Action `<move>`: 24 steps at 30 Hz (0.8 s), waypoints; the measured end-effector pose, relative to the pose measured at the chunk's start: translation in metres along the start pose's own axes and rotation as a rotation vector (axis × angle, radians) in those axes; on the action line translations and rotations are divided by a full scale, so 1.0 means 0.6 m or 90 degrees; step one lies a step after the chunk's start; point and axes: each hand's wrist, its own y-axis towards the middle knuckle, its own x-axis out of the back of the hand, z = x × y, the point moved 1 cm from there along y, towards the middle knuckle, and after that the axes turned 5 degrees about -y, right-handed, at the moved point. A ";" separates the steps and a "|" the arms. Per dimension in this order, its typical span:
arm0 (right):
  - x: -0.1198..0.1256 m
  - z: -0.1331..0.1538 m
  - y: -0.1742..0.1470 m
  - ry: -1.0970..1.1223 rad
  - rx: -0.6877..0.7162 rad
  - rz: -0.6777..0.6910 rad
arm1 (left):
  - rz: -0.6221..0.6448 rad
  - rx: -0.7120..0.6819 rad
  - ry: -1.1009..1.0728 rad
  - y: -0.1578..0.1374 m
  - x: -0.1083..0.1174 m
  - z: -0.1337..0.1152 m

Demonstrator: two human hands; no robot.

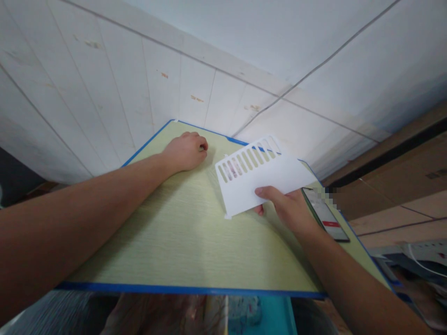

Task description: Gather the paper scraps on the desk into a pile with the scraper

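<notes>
My right hand [287,204] grips a flat white sheet [244,191] by its near edge, thumb on top and fingers underneath. Along the sheet's far side runs a row of several long rounded slots, and the tabletop and wall show through them. The sheet is tilted above the yellow-green table [195,232]. Small tabs stick out at its left corners. Farther left, my left hand [186,151] rests on the table with its fingers curled in. Whether anything small sits inside those fingers is hidden.
A phone [328,216] lies by the table's right edge, beside my right wrist. Blue trim [195,289] borders the table. White wood panelling [174,79] stands behind, crossed by a grey cable [310,70]. Cardboard boxes [401,186] are at the right; a turquoise tray [277,316] shows below the front edge.
</notes>
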 end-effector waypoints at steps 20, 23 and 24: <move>0.017 -0.009 0.000 0.133 -0.072 0.321 | 0.023 -0.015 0.035 0.019 -0.005 0.022; 0.022 -0.005 0.003 0.130 -0.069 0.283 | 0.024 -0.015 0.039 0.018 -0.003 0.020; 0.023 -0.004 0.004 0.126 -0.068 0.270 | 0.025 -0.017 0.039 0.017 -0.001 0.018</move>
